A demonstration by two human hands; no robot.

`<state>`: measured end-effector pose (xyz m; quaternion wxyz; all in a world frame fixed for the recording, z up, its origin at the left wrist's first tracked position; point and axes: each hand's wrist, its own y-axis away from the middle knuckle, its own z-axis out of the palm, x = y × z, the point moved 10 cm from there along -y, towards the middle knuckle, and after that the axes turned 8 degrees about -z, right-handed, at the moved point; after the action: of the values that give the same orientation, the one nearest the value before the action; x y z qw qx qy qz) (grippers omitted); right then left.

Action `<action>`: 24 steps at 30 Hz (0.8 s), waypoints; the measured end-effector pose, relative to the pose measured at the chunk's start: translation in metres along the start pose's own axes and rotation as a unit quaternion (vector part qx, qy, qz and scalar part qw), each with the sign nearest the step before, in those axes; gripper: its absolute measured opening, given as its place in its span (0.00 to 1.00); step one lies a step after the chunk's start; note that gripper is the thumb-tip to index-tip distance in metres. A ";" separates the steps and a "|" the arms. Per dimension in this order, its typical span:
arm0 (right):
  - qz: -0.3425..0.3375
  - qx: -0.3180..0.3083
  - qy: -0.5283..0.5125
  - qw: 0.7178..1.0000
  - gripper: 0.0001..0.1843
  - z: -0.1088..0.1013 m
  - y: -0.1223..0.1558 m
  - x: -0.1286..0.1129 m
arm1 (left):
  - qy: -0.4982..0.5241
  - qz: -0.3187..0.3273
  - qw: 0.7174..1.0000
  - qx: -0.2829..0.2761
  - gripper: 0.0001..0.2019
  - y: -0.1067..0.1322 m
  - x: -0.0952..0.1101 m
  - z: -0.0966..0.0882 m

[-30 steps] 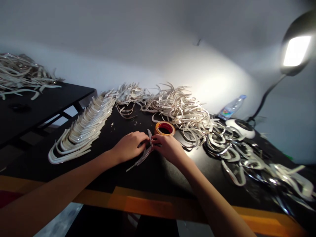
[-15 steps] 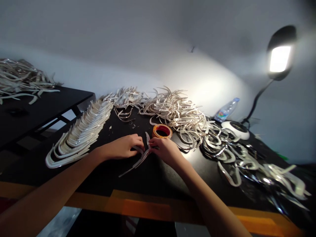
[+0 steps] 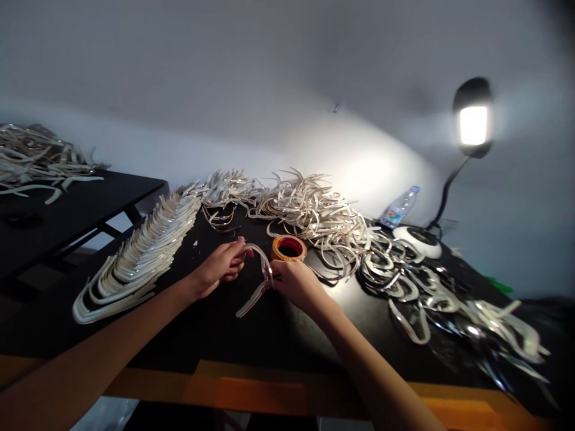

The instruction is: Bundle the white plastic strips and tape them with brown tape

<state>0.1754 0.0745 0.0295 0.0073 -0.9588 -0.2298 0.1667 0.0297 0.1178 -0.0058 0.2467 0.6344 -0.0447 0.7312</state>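
A thin, curved, whitish flexible strip [image 3: 252, 301] is held between the two hands, just in front and to the left of the orange tape roll with a red inner ring [image 3: 290, 241]; whether it is a single strip or several laid together cannot be told. The left hand [image 3: 221, 266], left of the roll, has its fingers curled and pinches the strip's upper end at the fingertips. The right hand [image 3: 294, 280], just in front of the roll, pinches the strip partway along, and the lower end slants away toward the near left. All this is over a matte black counter [image 3: 269, 341], whose near edge, well in front of the roll, carries orange-brown tape [image 3: 251, 392]. Left of the roll runs a long row of nested white U-shaped strips [image 3: 144, 254]; behind it lies a tangled heap of cream curved strips [image 3: 309, 209]. To its right spread loose white and dark glossy curved pieces [image 3: 398, 272]. Farther back on that side, a clear plastic bottle with a blue cap [image 3: 399, 208] leans beside a lit black lamp on a white base [image 3: 473, 120]. Far left of the roll, a second black counter [image 3: 112, 191] bears another heap of pale strips [image 3: 40, 155].
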 end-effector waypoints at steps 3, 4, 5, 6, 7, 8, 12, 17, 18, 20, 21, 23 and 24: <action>0.009 -0.005 -0.005 1.000 0.08 0.001 0.000 0.001 | 0.112 -0.032 0.993 -0.008 0.21 -0.004 -0.005 -0.006; 0.010 -0.004 -0.007 1.000 0.09 0.002 0.000 0.001 | 0.135 -0.028 0.990 -0.017 0.20 -0.005 -0.003 -0.006; 0.010 -0.002 -0.009 1.000 0.09 0.002 0.001 0.002 | 0.152 -0.019 0.988 -0.026 0.18 -0.005 0.000 -0.005; 0.009 -0.001 -0.012 1.000 0.09 0.002 0.001 0.002 | 0.161 -0.008 0.986 -0.034 0.16 -0.004 0.003 -0.004; 0.007 0.001 -0.015 1.000 0.09 0.003 0.001 0.002 | 0.165 0.004 0.986 -0.039 0.15 -0.003 0.007 -0.003; 0.006 0.003 -0.019 1.000 0.10 0.003 0.001 0.003 | 0.164 0.016 0.986 -0.040 0.14 -0.001 0.010 -0.002; 0.009 0.009 -0.031 0.999 0.14 0.003 0.000 0.005 | 0.172 0.031 0.983 -0.050 0.11 0.004 0.018 0.002; 0.012 0.007 -0.050 0.999 0.18 0.004 -0.002 0.007 | 0.237 0.006 0.970 -0.060 0.06 0.008 0.021 -0.001; 0.014 0.004 -0.052 0.999 0.18 0.005 -0.002 0.007 | 0.242 0.007 0.969 -0.053 0.06 0.009 0.022 -0.004; 0.015 -0.001 -0.053 0.998 0.18 0.007 -0.002 0.008 | 0.233 0.011 0.972 -0.039 0.07 0.010 0.023 -0.008; 0.014 -0.001 -0.055 0.998 0.18 0.007 -0.002 0.008 | 0.221 0.012 0.974 -0.036 0.08 0.010 0.023 -0.008; 0.010 0.003 -0.062 0.998 0.19 0.007 -0.002 0.007 | 0.192 0.007 0.980 -0.046 0.09 0.011 0.021 -0.003; 0.011 0.007 -0.067 0.998 0.19 0.007 -0.001 0.007 | 0.176 0.001 0.983 -0.057 0.09 0.011 0.018 0.001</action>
<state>0.1781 0.0784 0.0206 -0.0033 -0.9477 -0.2185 0.2326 0.0247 0.1138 0.0144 0.2860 0.4806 -0.0433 0.8279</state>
